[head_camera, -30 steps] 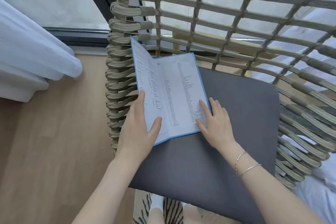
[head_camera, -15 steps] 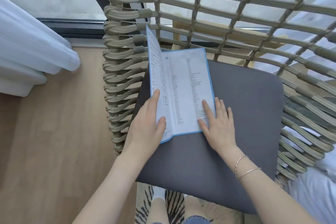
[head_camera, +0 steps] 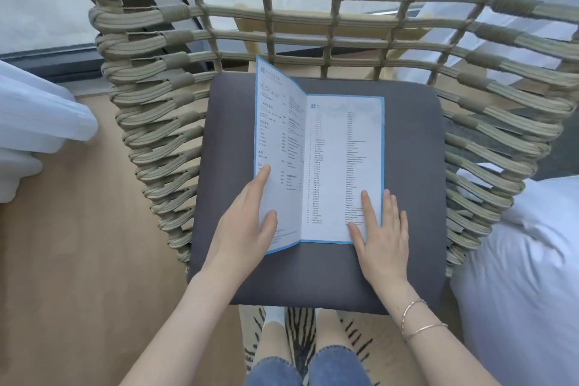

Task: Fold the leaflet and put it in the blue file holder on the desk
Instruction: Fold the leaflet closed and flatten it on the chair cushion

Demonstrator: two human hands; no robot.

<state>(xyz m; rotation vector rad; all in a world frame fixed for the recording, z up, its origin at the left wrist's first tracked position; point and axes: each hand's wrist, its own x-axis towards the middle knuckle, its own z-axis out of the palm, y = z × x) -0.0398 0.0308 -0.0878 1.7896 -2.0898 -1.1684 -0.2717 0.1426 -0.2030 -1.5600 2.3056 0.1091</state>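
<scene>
Two knees in blue jeans sit at six o'clock, nearest to me, over a zebra-striped rug. Two forearms reach up from there, and I count two thin bracelets on my right wrist.

One leaflet lies ahead at twelve o'clock on one dark grey seat cushion, and both hands are on its near end. My left hand is at about ten o'clock from the leaflet's near edge: the fingers are behind the left panel and the thumb presses on its printed face, so it is pinching that panel and holding it lifted at an angle off the cushion. My right hand is at about two o'clock from that same edge, spread flat and gripping nothing, with the thumb and forefinger pressing the right panel down and the other fingers lying past the blue border on the cushion. One crease runs between the hands, from near to far, and I count two visible panels, both white with small printed lines and a blue border.

One woven rope chair wraps round the cushion from nine o'clock through twelve to three. Beyond it, white bedding shows at nine o'clock and more white fabric at three, with wooden floor on the left.
</scene>
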